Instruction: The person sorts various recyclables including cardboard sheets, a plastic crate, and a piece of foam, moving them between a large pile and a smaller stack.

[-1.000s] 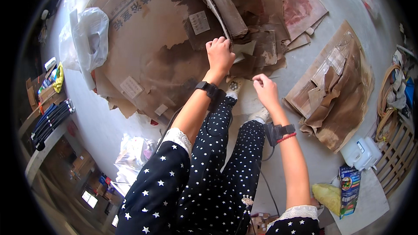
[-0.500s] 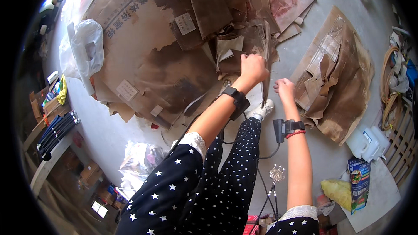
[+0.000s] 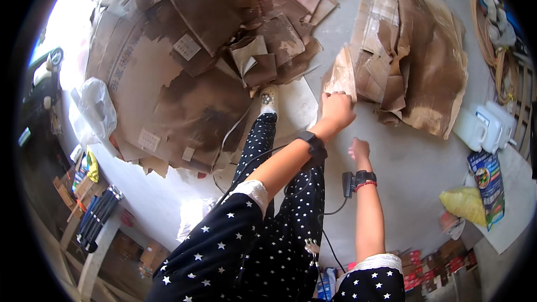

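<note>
My left hand [image 3: 336, 110] is closed on the lower edge of a torn brown cardboard piece [image 3: 342, 74], held upright just beside the right cardboard pile [image 3: 425, 56]. My right hand [image 3: 359, 149] hovers lower and a little to the right, empty, fingers loosely apart, over the bare concrete floor [image 3: 414, 162]. A big heap of flattened, stained cardboard [image 3: 168, 78] spreads to the left. Both wrists wear black bands; a cable hangs from them.
My foot in a pale shoe [image 3: 269, 98] rests at the edge of the left heap. A white plastic bag [image 3: 95, 106] lies at far left. White jugs [image 3: 481, 128], a blue packet [image 3: 485, 179], a yellow bag [image 3: 463, 202] and coiled hose [image 3: 492, 22] crowd the right side.
My left hand has swung from the left heap over to the right pile, carrying the cardboard piece. My right hand has drifted right and slightly down with it.
</note>
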The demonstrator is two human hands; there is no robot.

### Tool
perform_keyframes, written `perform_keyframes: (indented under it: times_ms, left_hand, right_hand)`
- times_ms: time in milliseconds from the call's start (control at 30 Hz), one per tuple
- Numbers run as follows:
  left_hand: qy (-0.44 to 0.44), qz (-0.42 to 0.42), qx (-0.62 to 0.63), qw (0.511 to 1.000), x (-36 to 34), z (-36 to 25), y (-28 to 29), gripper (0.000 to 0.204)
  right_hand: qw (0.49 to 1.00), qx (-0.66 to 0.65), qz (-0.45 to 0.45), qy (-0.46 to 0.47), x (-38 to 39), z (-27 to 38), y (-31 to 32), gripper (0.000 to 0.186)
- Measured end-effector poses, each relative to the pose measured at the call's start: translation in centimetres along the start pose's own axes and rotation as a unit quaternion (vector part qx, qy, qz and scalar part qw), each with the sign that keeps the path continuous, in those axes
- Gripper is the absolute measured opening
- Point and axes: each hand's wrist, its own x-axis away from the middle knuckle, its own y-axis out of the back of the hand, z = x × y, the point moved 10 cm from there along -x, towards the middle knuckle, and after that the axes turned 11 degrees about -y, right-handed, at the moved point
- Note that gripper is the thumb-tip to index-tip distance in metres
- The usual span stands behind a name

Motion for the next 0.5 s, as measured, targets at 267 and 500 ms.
perform_keyframes:
  times_ms: [267,500]
  left_hand:
    - [0.081,0.044,0.174,0.980,0.2,0.3,-2.5,0.022]
    - [0.069,0.110,0.128,0.983,0.8,-0.8,-5.4,0.020]
  right_hand:
    - [0.680,-0.623,0.381,-0.063,0.2,-3.4,-3.3,0.034]
    - [0.635,-0.691,0.344,-0.007,-3.1,-5.0,1.1,0.024]
